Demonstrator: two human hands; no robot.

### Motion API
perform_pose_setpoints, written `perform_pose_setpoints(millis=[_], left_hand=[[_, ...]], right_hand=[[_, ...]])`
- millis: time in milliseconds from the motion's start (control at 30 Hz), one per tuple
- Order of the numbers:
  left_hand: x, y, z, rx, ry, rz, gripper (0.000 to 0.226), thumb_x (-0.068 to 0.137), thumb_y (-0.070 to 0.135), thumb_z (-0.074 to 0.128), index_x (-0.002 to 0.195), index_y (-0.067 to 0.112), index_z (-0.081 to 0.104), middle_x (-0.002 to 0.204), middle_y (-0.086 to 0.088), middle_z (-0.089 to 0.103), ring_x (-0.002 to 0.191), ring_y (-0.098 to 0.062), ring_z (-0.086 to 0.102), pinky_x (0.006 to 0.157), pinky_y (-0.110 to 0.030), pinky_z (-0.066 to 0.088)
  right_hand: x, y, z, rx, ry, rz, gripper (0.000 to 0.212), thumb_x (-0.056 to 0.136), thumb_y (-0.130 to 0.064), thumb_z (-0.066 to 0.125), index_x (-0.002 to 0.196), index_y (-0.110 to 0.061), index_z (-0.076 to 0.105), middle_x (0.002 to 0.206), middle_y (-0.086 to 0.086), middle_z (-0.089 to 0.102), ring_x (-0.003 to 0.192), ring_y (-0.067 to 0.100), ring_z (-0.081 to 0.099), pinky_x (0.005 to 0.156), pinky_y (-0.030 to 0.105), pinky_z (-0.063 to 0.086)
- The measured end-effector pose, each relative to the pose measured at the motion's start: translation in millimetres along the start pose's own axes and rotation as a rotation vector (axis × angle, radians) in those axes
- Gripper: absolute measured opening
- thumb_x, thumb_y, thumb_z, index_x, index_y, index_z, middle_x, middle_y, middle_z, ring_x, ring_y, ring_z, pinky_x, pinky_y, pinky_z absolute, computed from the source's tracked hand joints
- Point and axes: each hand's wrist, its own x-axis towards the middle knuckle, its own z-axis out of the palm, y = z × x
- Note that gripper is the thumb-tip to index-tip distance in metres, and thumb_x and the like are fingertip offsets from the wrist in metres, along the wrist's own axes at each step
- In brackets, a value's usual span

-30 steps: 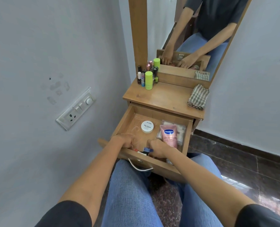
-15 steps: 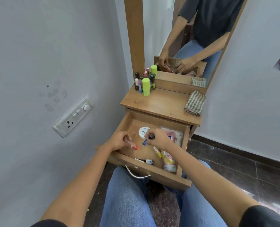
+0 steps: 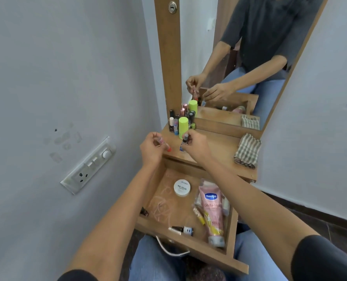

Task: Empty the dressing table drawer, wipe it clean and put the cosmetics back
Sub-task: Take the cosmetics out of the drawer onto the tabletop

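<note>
Head view: at the centre of the frame both hands are raised over the near edge of the dressing table top (image 3: 219, 147). The left hand (image 3: 151, 148) pinches a small red-tipped bottle (image 3: 165, 146) between thumb and fingers, and the right hand (image 3: 195, 144) grips a small dark-capped bottle (image 3: 183, 142) the same way. Just beyond them, toward the upper centre, a cluster of cosmetics (image 3: 181, 120) with a lime green container (image 3: 183, 126) stands against the mirror (image 3: 239, 57). A striped cloth (image 3: 247, 151) lies folded at the right of the tabletop. Below, the open drawer (image 3: 232, 226) holds a white round jar (image 3: 182, 187), a pink Vaseline tube (image 3: 213, 211) on a clear pouch, a thin yellow tube (image 3: 199, 217) and a small dark vial (image 3: 183, 230) near its front edge.
</note>
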Motion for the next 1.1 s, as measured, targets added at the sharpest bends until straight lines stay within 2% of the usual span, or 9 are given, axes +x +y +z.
perform_pose_setpoints(millis=[67,133,233,400,467,633,867,1033,1100], left_hand=[[20.3,0.7,12.4,0.036,0.004,0.007,0.034,0.073,-0.018,0.059,0.082,0.014,0.052,0.064,0.003,0.053,0.055,-0.011,0.061,0.06,-0.031,0.055],[35.9,0.0,23.0,0.106,0.002,0.029,0.032,0.074,-0.017,0.057,0.084,0.013,0.054,0.067,0.005,0.053,0.058,-0.007,0.056,0.059,-0.02,0.053],[51.9,-7.4,31.6,0.207,-0.021,0.071,0.03,0.074,-0.016,0.057,0.086,0.011,0.055,0.08,0.003,0.057,0.07,-0.01,0.055,0.057,-0.006,0.044],[63.2,-31.9,38.2,0.233,-0.024,0.112,0.019,0.083,-0.007,0.058,0.091,0.01,0.058,0.085,0.0,0.061,0.079,-0.013,0.057,0.075,-0.016,0.045],[64.4,-39.0,39.9,0.253,-0.023,0.121,0.016,0.086,-0.001,0.06,0.098,0.01,0.061,0.088,0.0,0.063,0.081,-0.012,0.058,0.074,-0.019,0.043],[71.0,-50.8,44.0,0.277,0.011,0.122,0.018,0.083,-0.005,0.061,0.098,0.005,0.065,0.089,-0.002,0.065,0.081,-0.013,0.058,0.071,-0.009,0.037],[81.0,-60.2,49.4,0.2,0.054,0.114,0.022,0.081,-0.009,0.06,0.098,0.005,0.065,0.083,-0.001,0.064,0.077,-0.011,0.06,0.066,0.003,0.038],[84.7,-63.9,53.7,0.181,0.061,0.108,0.023,0.085,-0.005,0.06,0.105,0.006,0.063,0.089,-0.003,0.067,0.081,-0.01,0.062,0.071,-0.001,0.044],[86.5,-65.2,55.5,0.207,0.065,0.109,0.028,0.086,-0.002,0.058,0.112,0.007,0.063,0.096,-0.004,0.07,0.086,-0.012,0.064,0.08,-0.014,0.051]], right_hand=[[11.6,1.0,6.7,-0.034,-0.002,-0.002,0.022,0.069,0.005,0.067,0.089,-0.001,0.059,0.081,0.015,0.064,0.07,0.02,0.055,0.053,0.019,0.04],[19.1,3.9,15.3,-0.062,-0.002,-0.012,0.021,0.071,0.005,0.065,0.09,0.0,0.06,0.078,0.012,0.06,0.07,0.021,0.053,0.05,0.019,0.033],[25.7,10.2,29.9,-0.049,0.02,-0.046,0.022,0.072,0.006,0.063,0.092,-0.003,0.061,0.081,0.011,0.062,0.071,0.024,0.056,0.059,0.024,0.042],[26.9,24.9,51.2,-0.016,0.11,-0.074,0.028,0.073,0.003,0.065,0.097,-0.011,0.061,0.086,0.005,0.056,0.07,0.015,0.051,0.066,0.023,0.041],[26.8,27.9,57.5,0.021,0.151,-0.059,0.028,0.075,0.003,0.066,0.099,-0.011,0.061,0.089,0.004,0.055,0.072,0.013,0.051,0.068,0.023,0.045],[34.1,28.9,72.7,0.069,0.238,0.022,0.024,0.079,-0.001,0.064,0.1,-0.011,0.059,0.095,0.005,0.058,0.082,0.016,0.055,0.077,0.033,0.05],[40.7,27.0,86.0,0.008,0.289,0.131,0.015,0.085,-0.009,0.06,0.099,-0.012,0.055,0.094,0.008,0.062,0.086,0.028,0.059,0.074,0.041,0.049],[42.1,23.1,87.9,-0.094,0.269,0.171,0.015,0.089,-0.019,0.057,0.102,-0.011,0.057,0.098,0.011,0.066,0.091,0.034,0.06,0.074,0.041,0.048],[42.3,22.0,88.1,-0.171,0.258,0.167,0.017,0.091,-0.024,0.055,0.102,-0.011,0.058,0.099,0.012,0.067,0.093,0.034,0.061,0.075,0.041,0.048]])
